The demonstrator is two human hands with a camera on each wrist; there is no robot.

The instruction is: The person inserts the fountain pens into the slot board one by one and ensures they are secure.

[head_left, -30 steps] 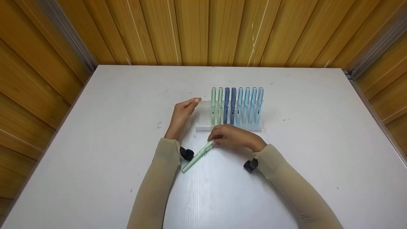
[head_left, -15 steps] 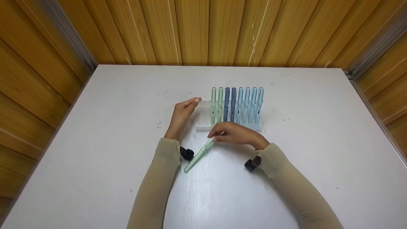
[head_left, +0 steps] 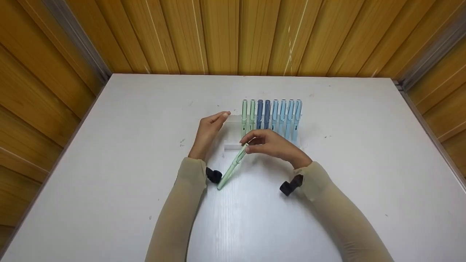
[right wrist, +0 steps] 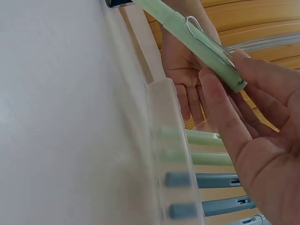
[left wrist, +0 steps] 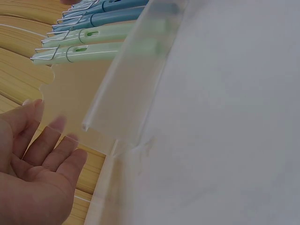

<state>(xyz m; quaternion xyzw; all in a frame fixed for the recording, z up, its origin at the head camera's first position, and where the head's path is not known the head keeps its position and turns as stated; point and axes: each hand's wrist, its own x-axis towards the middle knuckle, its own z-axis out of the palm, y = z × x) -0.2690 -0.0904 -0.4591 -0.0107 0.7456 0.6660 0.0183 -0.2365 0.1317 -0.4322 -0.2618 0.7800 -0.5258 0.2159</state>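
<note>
My right hand [head_left: 273,145] pinches a light green pen [head_left: 232,167] near its clip end, between thumb and fingers. The pen slants down to the left in front of a clear pen stand [head_left: 232,146]. In the right wrist view the metal clip of this green pen [right wrist: 192,35] shows. At the stand's upper left corner, my left hand [head_left: 210,133] pinches the edge of the clear back panel [left wrist: 77,96] between thumb and fingertips. Two light green pens [head_left: 244,111], two dark blue pens [head_left: 260,111] and several light blue pens [head_left: 283,112] stand upright in the stand.
The stand rests on a white table [head_left: 145,120], its left end bare of pens. Wood-patterned panels [head_left: 218,36] rise behind the table and at both sides. A black wrist camera [head_left: 214,176] sits at the left sleeve, close to the held pen's lower end.
My right hand has lifted the green pen and moved it forward, toward the stand. The pen is now steeper. My left hand has stayed at the stand's corner.
</note>
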